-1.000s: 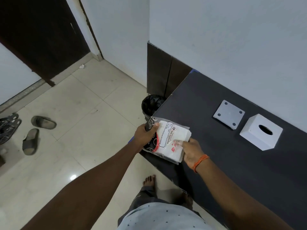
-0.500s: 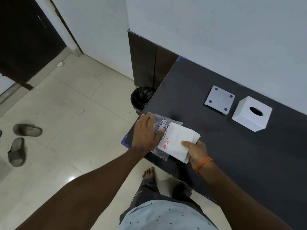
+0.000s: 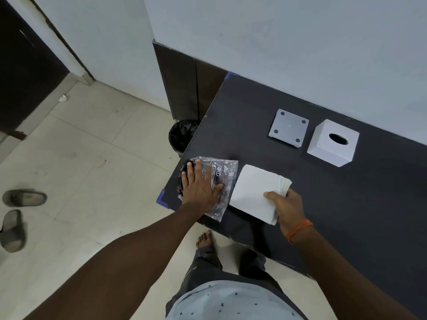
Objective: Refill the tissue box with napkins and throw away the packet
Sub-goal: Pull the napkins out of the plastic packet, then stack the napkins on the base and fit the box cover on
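Note:
A white stack of napkins (image 3: 253,189) lies on the dark table (image 3: 346,204), out of its packet. My right hand (image 3: 285,207) grips the stack's right edge, thumb on top. The clear plastic packet (image 3: 225,175) lies flat at the table's left corner, and my left hand (image 3: 199,188) presses down on it with fingers spread. The white tissue box (image 3: 332,143) with an oval slot stands near the wall. Its grey square base plate (image 3: 288,128) lies just left of it.
A black-lined waste bin (image 3: 182,136) stands on the floor beside the table's left edge. Two grey slippers (image 3: 18,213) lie on the tiled floor at the far left. My bare foot (image 3: 204,239) is under the table's front edge.
My right hand has pulled the napkin stack fully out of the packet, to the right. My left hand went from gripping the packet to holding it flat on the table.

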